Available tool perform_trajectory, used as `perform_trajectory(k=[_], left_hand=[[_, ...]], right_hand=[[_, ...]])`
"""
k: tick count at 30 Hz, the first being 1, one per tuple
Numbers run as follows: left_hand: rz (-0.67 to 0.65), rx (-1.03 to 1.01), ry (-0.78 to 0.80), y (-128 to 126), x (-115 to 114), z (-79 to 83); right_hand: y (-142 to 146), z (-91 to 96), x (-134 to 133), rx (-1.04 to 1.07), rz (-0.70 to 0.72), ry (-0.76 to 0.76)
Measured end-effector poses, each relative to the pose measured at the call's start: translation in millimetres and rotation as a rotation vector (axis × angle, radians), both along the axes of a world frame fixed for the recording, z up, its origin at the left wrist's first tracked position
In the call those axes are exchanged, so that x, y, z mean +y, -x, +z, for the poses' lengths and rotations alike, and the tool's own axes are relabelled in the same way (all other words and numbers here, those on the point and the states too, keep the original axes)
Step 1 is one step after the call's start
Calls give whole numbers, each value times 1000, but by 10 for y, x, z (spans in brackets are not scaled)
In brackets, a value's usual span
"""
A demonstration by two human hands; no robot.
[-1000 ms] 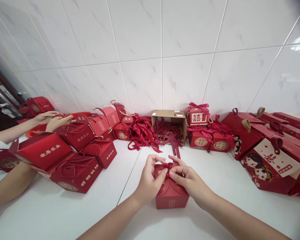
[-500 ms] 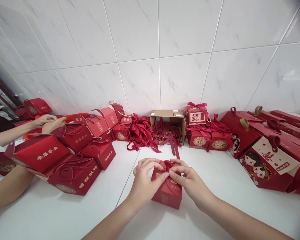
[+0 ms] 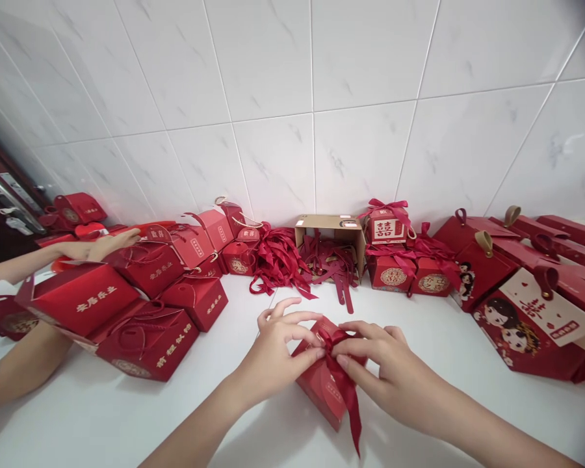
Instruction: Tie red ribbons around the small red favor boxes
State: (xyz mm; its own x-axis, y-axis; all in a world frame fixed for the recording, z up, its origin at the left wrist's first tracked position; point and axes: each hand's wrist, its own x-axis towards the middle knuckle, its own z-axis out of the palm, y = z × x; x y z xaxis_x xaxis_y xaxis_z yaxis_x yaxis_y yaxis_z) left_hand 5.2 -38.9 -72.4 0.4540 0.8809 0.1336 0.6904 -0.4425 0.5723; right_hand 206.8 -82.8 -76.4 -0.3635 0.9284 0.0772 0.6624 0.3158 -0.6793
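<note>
A small red gift box (image 3: 318, 389) sits turned at an angle on the white table in front of me. On its top is a dark red satin ribbon (image 3: 348, 393), gathered at the middle, with one tail hanging down the near side. My left hand (image 3: 285, 354) pinches the ribbon's gathered part between thumb and index finger, its other fingers lifted. From the other side my right hand (image 3: 377, 364) pinches the same ribbon near the knot. The fingertips partly hide the knot.
Loose red ribbons (image 3: 280, 260) lie by the wall beside an open cardboard box (image 3: 358, 244) of dark straps. Ribboned boxes (image 3: 390, 273) and larger red boxes (image 3: 521, 325) stand right. At left, red boxes (image 3: 149, 341) are piled near another person's hands (image 3: 102, 247).
The gift box has turned and tilted between my hands. A ribbon tail now hangs over its near side. At left, the other person's hands have shifted slightly.
</note>
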Motion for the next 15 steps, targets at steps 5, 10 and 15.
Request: perform_trajectory(k=[5,10,15], left_hand=[[-46,-18,3,10,-5,-33],[-21,-108,-16,39,17,-159],[-43,-156,42,59,61,-203]], right_hand=[[-51,14,-15,-5,17,-7],[-58,0,12,15,41,49],[-50,56,-20,-12,54,49]])
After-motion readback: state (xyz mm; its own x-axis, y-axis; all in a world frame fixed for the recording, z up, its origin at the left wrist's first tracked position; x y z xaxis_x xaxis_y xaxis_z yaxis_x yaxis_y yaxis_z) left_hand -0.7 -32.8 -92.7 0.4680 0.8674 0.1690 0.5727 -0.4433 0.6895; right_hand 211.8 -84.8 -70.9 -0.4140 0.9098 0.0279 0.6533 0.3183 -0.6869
